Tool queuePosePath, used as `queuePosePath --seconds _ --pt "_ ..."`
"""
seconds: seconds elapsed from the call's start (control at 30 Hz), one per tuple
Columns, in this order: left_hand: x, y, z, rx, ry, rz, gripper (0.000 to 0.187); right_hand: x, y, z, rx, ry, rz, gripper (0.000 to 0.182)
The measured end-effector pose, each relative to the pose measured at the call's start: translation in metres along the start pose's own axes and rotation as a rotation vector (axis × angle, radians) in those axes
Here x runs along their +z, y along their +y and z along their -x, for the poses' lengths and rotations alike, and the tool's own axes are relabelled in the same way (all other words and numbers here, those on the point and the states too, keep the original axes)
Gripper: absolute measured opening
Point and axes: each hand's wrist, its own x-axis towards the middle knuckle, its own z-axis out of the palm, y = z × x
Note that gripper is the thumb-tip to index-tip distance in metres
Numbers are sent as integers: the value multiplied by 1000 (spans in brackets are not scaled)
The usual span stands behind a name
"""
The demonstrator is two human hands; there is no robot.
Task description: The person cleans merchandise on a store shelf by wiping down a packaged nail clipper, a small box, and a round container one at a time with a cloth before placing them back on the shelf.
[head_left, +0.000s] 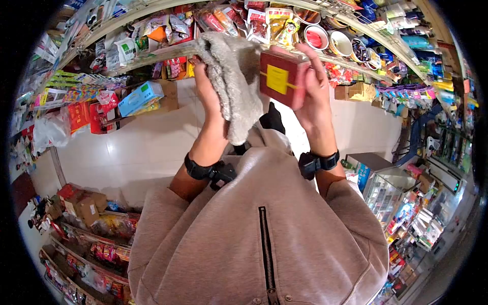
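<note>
A red box (281,77) with a yellow label is held up at shelf height in a crowded shop, the right hand (314,86) clasped around its far side. A grey cloth (232,81) is bunched in the clenched left hand (206,89) and pressed against the box's near edge. By the look of it, the wiping step is under way; a turn of the box in the right grip would likely be called for next, so that another face is presented to the cloth. One box and one cloth are counted in hand, with a black band worn on each of the two wrists. Packets crowd the shelf (168,51) behind.
</note>
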Motion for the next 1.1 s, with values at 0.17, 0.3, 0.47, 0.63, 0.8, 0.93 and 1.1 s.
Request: queuePosePath --seconds 0.17,0.3,0.47,0.63,0.8,0.93,1.1 --pt "2 -22 16 53 -82 -125 50 34 38 7 -258 2 524 59" --pt "13 -11 21 -76 -136 98 46 30 30 14 -78 -86 262 56" --pt "3 -7 6 69 -108 57 43 27 18 20 157 87 -211 59" --pt "-3 -3 16 110 -50 46 36 20 21 28 172 167 -351 61" --pt "-34 -6 13 56 -86 -6 41 23 20 32 167 186 -352 62" --pt "-37 0 23 -62 -120 -112 45 10 32 32 -132 98 310 48" --pt "-15 19 47 -164 -110 -66 44 38 25 36 -482 -237 1181 51"
